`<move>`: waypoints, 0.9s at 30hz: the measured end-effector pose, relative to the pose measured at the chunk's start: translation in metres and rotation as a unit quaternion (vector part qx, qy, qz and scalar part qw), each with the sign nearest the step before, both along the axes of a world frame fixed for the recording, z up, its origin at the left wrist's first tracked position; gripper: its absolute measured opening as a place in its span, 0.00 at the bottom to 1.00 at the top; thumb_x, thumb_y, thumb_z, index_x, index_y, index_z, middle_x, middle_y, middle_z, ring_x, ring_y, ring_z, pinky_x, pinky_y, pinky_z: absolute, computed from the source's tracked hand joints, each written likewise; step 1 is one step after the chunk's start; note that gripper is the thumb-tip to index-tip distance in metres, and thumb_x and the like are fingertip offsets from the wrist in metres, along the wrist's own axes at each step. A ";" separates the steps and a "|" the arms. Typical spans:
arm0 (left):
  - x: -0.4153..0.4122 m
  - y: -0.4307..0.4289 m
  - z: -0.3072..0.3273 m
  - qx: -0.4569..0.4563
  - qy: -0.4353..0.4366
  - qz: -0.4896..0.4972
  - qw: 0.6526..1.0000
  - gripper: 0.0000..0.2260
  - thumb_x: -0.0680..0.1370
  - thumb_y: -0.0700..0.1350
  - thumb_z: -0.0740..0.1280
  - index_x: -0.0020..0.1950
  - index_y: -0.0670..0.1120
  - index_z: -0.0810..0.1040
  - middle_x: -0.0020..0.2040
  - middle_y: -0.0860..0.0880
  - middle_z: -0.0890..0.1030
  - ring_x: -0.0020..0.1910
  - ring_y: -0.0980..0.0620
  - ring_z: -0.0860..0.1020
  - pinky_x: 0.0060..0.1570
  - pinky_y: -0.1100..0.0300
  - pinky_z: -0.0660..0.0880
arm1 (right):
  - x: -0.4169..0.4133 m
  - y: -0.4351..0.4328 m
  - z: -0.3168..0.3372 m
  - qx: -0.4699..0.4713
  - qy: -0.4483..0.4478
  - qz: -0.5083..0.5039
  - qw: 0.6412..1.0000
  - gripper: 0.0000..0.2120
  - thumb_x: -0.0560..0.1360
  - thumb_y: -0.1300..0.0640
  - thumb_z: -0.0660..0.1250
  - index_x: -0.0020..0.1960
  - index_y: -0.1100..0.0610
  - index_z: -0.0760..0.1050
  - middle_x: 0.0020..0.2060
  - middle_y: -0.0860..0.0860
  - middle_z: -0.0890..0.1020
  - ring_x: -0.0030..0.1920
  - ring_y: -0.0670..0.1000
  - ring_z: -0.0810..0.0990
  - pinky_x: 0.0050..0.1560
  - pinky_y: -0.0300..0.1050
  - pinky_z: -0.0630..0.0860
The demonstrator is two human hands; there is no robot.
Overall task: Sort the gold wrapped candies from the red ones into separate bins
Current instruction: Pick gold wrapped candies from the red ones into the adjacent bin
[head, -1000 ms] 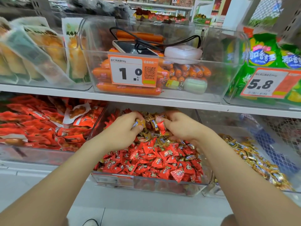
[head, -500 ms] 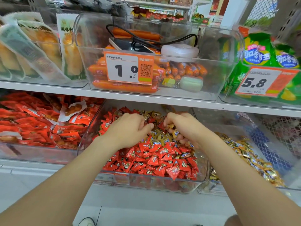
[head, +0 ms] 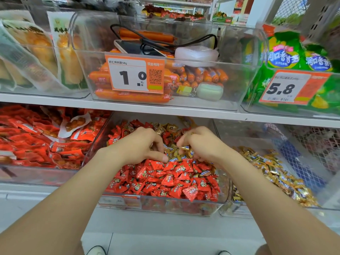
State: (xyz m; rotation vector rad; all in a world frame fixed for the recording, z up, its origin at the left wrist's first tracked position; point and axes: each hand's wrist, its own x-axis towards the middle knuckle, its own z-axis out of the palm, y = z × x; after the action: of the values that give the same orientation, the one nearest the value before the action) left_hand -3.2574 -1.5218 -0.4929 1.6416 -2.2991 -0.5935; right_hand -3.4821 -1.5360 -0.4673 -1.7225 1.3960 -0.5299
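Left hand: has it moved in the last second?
Yes. The left hand has sunk away from the shelf edge toward the front of the bin; its thumb, earlier raised, now lies where gold candies meet red candies.

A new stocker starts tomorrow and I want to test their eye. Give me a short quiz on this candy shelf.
1. True or false: the middle bin holds only red candies.
2. Gold candies alone fill which? A left bin, B middle bin, C right bin.
3. Fill in: the left hand and right hand both dig in the ___ bin.
Key: 1 false; 2 C; 3 middle.
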 end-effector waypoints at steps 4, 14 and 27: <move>-0.002 0.003 -0.002 -0.031 0.027 0.034 0.999 0.10 0.80 0.57 0.71 0.44 0.54 0.78 0.40 0.55 0.83 0.40 0.58 0.80 0.42 0.56 0.77 | -0.001 -0.003 -0.004 -0.067 0.042 0.023 0.997 0.16 0.79 0.59 0.60 0.42 0.53 0.85 0.28 0.47 0.78 0.25 0.45 0.72 0.28 0.38 0.67; -0.020 -0.008 0.003 -0.107 -0.123 0.134 0.977 0.17 0.78 0.63 0.61 0.43 0.52 0.78 0.38 0.53 0.80 0.41 0.48 0.79 0.41 0.53 0.77 | 0.001 -0.010 -0.010 -0.157 0.169 0.048 0.972 0.24 0.87 0.46 0.57 0.48 0.61 0.83 0.34 0.53 0.82 0.35 0.55 0.81 0.38 0.47 0.77; -0.013 -0.019 -0.005 0.066 -0.180 -0.024 0.981 0.28 0.75 0.63 0.75 0.72 0.55 0.75 0.59 0.51 0.72 0.62 0.48 0.73 0.64 0.50 0.74 | 0.011 -0.025 -0.016 -0.054 0.337 0.277 0.898 0.28 0.82 0.35 0.63 0.73 0.53 0.74 0.65 0.52 0.79 0.63 0.55 0.78 0.66 0.55 0.75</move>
State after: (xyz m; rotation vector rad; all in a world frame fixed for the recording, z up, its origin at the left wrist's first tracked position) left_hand -3.2707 -1.5405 -0.4974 1.8924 -2.6075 -0.5018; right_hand -3.4714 -1.5609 -0.4831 -2.4047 1.2206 0.3563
